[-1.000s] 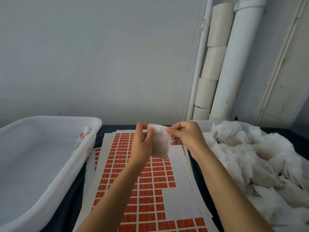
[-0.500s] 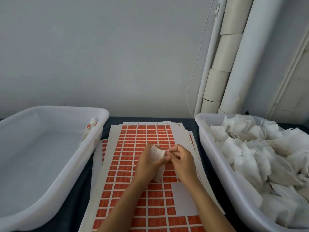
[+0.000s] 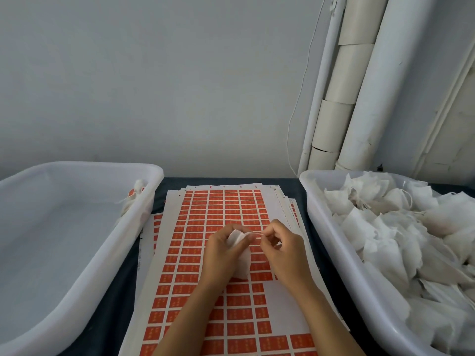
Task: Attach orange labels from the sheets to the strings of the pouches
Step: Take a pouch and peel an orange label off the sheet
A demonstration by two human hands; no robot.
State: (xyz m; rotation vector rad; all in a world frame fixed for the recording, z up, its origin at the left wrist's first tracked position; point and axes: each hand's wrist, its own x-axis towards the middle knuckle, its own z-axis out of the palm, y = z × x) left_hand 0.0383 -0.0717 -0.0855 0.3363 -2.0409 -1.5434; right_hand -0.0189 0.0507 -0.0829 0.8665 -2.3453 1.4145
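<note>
A stack of label sheets with rows of orange labels lies on the dark table between two tubs. Above its middle, my left hand grips a small white pouch. My right hand pinches the pouch's thin string, which is stretched taut between the two hands. Both hands hover just over the orange labels. Whether a label is on the string cannot be made out.
A white tub on the right is heaped with white pouches. On the left stands a white tub with one labelled pouch hanging over its rim. White pipes run up the wall behind.
Both hands have come down from chest height to just above the sheets with the pouch. My right hand has drawn the string out to the right.
</note>
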